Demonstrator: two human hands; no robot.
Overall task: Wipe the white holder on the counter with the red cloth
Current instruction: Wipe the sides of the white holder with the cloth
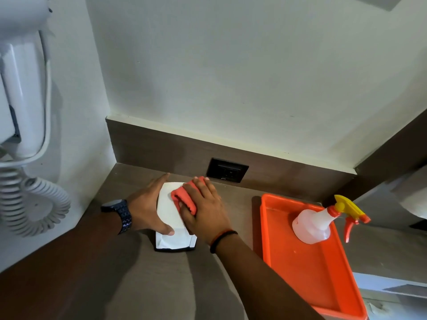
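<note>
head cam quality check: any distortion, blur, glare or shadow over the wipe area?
Head view: wide-angle bowing, with the wall trim and orange tray slanting toward the edges. Soft, dim light with no hard glare. Broad forearm shadows cross the counter. The white holder is bright, its detail washed out. The right hand and red cloth look slightly soft. The left hand is fairly sharp.

So the holder (pixel 169 218) is sitting on the counter (pixel 143 285), just in front of the wall socket (pixel 227 170). The cloth (pixel 184 198) is lying on the holder, under the right hand (pixel 204 209); the left hand (pixel 149 204) is resting on the holder's left edge. Right of the holder, a tray (pixel 312 280) is sitting with a spray bottle (pixel 316 224) in it. A hair dryer (pixel 23 93) is hanging on the wall to the holder's left.
</note>
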